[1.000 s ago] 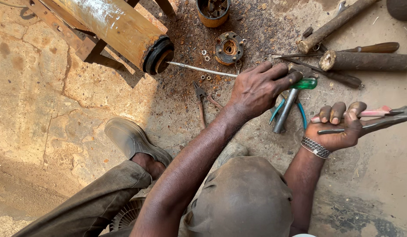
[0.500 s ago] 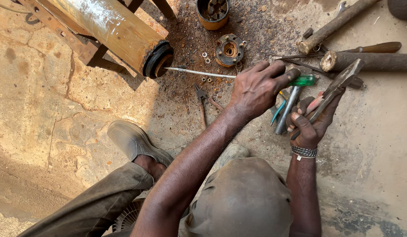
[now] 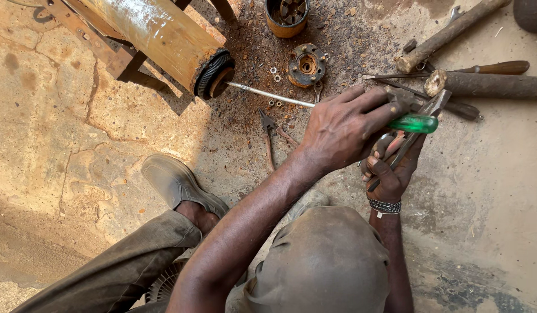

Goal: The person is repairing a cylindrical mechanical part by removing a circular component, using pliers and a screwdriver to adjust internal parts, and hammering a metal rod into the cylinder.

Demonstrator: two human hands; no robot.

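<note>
My left hand [image 3: 341,124] is closed around a green-handled screwdriver [image 3: 416,123]. A thin metal shaft [image 3: 268,94] runs in line with the handle from that hand to the open end of a rusty cylinder [image 3: 164,35]. My right hand [image 3: 390,174], with a beaded bracelet at the wrist, sits just below and right of the left hand. It grips a long metal plier-like tool [image 3: 436,107] that slants up past the green handle. The two hands touch or nearly touch.
The cylinder rests on a wooden stand. On the rust-strewn ground lie a round flanged part [image 3: 306,65], a can of parts [image 3: 286,14], loose nuts [image 3: 274,72], pliers [image 3: 271,130], wooden logs [image 3: 483,84] and a wooden-handled tool [image 3: 494,68]. My shoe [image 3: 178,182] is lower left.
My right hand has brought its metal tool leftward, from lying out to the right to slanting up beside the left hand. The green handle has risen slightly in the left hand.
</note>
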